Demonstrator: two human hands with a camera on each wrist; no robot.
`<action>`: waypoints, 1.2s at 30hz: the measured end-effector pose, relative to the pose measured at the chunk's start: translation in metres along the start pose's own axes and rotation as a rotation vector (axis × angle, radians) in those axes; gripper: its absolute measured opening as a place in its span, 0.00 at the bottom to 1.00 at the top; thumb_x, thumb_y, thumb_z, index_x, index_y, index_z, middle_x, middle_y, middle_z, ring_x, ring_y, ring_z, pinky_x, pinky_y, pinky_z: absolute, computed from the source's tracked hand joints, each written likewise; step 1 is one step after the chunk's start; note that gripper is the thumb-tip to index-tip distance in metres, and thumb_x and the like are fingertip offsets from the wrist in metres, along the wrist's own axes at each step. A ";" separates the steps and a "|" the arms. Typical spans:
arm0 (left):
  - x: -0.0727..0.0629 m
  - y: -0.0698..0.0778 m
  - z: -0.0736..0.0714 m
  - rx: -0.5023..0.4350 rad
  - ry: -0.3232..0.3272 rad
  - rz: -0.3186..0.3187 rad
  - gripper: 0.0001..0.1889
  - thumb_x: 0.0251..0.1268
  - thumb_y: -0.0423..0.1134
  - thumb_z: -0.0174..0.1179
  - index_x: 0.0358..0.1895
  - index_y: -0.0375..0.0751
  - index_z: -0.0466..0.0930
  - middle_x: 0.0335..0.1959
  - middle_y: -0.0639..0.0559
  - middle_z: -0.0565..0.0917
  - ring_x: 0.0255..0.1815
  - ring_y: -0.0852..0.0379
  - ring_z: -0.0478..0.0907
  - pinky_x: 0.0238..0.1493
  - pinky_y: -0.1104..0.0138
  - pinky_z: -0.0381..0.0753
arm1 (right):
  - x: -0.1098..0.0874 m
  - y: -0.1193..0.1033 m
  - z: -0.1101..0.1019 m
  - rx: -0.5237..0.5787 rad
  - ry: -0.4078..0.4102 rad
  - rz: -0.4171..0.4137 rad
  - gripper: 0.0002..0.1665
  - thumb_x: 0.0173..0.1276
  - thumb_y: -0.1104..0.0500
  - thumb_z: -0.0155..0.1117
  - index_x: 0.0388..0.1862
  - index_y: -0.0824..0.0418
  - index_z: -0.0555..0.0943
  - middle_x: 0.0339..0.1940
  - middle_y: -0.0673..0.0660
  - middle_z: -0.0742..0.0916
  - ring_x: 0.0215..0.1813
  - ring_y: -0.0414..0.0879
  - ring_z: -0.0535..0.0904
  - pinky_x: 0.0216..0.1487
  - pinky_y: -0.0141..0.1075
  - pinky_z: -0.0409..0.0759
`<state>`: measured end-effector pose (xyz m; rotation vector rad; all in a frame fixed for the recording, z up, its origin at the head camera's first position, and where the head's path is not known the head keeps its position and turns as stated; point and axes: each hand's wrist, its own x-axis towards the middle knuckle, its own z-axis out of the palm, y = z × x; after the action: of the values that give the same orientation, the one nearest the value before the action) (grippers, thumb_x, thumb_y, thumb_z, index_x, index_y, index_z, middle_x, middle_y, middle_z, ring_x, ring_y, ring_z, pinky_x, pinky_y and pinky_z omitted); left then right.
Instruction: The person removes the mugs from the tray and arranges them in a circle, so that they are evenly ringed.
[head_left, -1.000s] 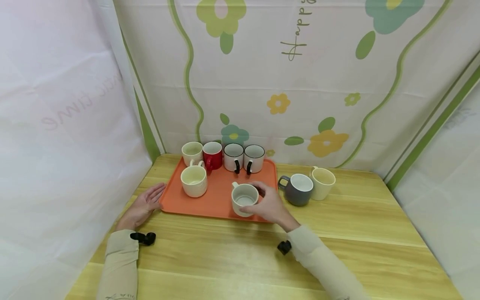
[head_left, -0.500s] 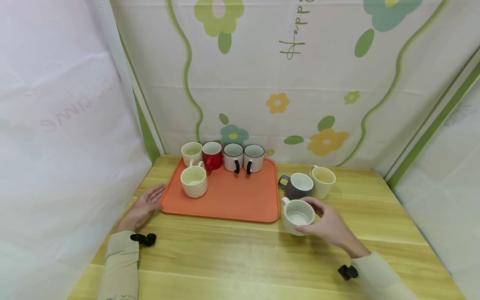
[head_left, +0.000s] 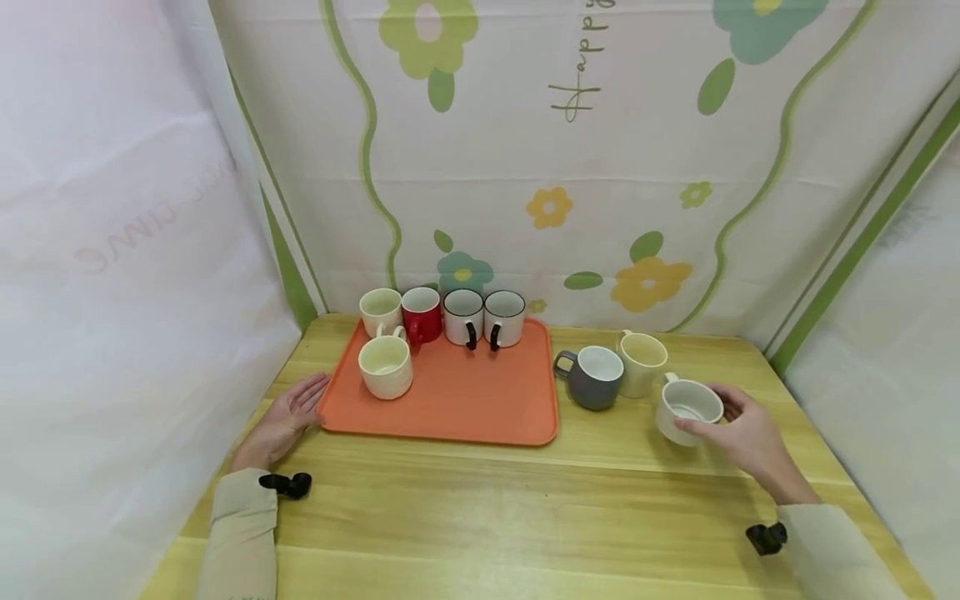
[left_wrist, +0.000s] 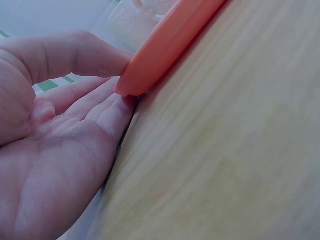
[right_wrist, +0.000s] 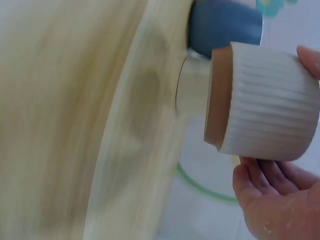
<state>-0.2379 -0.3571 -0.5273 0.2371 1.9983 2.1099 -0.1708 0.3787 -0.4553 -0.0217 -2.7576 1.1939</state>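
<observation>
"What did we log at the right?"
"We saw the right hand (head_left: 753, 432) grasping an off-white, ribbed, round mug (right_wrist: 272, 102) between thumb and fingers, its brown base (right_wrist: 218, 100) raised over the pale yellow wooden table (head_left: 450, 517). A rounded dark grey mug (head_left: 595, 382) and a light yellow mug (head_left: 641, 367) stood to its left."
"And at the left?"
"We noted the left hand (head_left: 277, 423) released, fingers straight, thumb touching the orange rectangular tray (head_left: 480, 400) at its near left corner."
"The tray's load?"
"Far row, left to right, we recorded a pale cream mug (head_left: 379, 311), a red mug (head_left: 424, 322) and two white, black-rimmed mugs (head_left: 453, 328); nearer, a second cream mug (head_left: 387, 379)."
</observation>
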 end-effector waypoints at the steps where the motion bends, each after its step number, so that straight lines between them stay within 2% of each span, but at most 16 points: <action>1: 0.000 -0.001 0.000 -0.006 0.003 0.001 0.48 0.72 0.15 0.54 0.86 0.30 0.33 0.88 0.30 0.35 0.88 0.36 0.31 0.72 0.82 0.72 | 0.004 0.003 -0.002 -0.015 0.018 0.012 0.46 0.64 0.43 0.80 0.74 0.63 0.74 0.63 0.67 0.84 0.47 0.22 0.77 0.41 0.18 0.80; 5: -0.001 -0.002 0.000 -0.021 0.006 0.008 0.48 0.72 0.15 0.53 0.86 0.30 0.32 0.88 0.30 0.35 0.88 0.36 0.31 0.72 0.82 0.72 | 0.020 0.013 -0.006 -0.056 0.089 0.073 0.47 0.63 0.37 0.79 0.72 0.62 0.76 0.60 0.67 0.86 0.42 0.25 0.76 0.36 0.23 0.79; 8: -0.001 -0.002 0.000 -0.014 0.003 0.006 0.48 0.72 0.15 0.53 0.86 0.30 0.32 0.88 0.30 0.35 0.88 0.35 0.31 0.71 0.82 0.73 | 0.032 0.019 -0.004 -0.072 0.132 0.117 0.49 0.61 0.33 0.79 0.71 0.62 0.77 0.60 0.67 0.87 0.41 0.29 0.76 0.35 0.24 0.78; 18: 0.000 -0.002 0.000 -0.005 -0.016 0.007 0.49 0.71 0.15 0.54 0.86 0.31 0.32 0.88 0.31 0.35 0.88 0.34 0.30 0.71 0.81 0.74 | 0.062 0.026 0.009 -0.031 0.210 0.235 0.56 0.59 0.30 0.78 0.73 0.65 0.74 0.64 0.68 0.84 0.54 0.51 0.79 0.35 0.23 0.75; 26: 0.000 -0.002 0.000 -0.008 -0.014 0.008 0.49 0.71 0.15 0.54 0.86 0.31 0.32 0.88 0.30 0.35 0.88 0.34 0.31 0.71 0.80 0.74 | 0.072 0.027 0.021 -0.008 0.232 0.282 0.59 0.58 0.30 0.79 0.75 0.67 0.71 0.65 0.68 0.81 0.58 0.56 0.78 0.40 0.27 0.74; 31: 0.000 -0.002 0.000 -0.008 -0.015 0.008 0.49 0.71 0.15 0.53 0.86 0.31 0.32 0.88 0.30 0.35 0.88 0.35 0.31 0.72 0.80 0.74 | 0.074 0.029 0.026 0.003 0.228 0.309 0.60 0.58 0.30 0.78 0.75 0.67 0.71 0.65 0.69 0.81 0.58 0.58 0.77 0.42 0.32 0.74; 36: 0.000 -0.003 -0.002 -0.007 -0.007 0.006 0.49 0.70 0.15 0.54 0.86 0.31 0.33 0.88 0.31 0.35 0.88 0.34 0.31 0.71 0.81 0.74 | 0.073 0.030 0.029 0.016 0.229 0.318 0.58 0.58 0.30 0.79 0.74 0.67 0.72 0.65 0.69 0.81 0.58 0.58 0.77 0.42 0.33 0.74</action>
<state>-0.2380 -0.3587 -0.5301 0.2500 1.9888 2.1162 -0.2481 0.3827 -0.4881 -0.5773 -2.6062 1.1947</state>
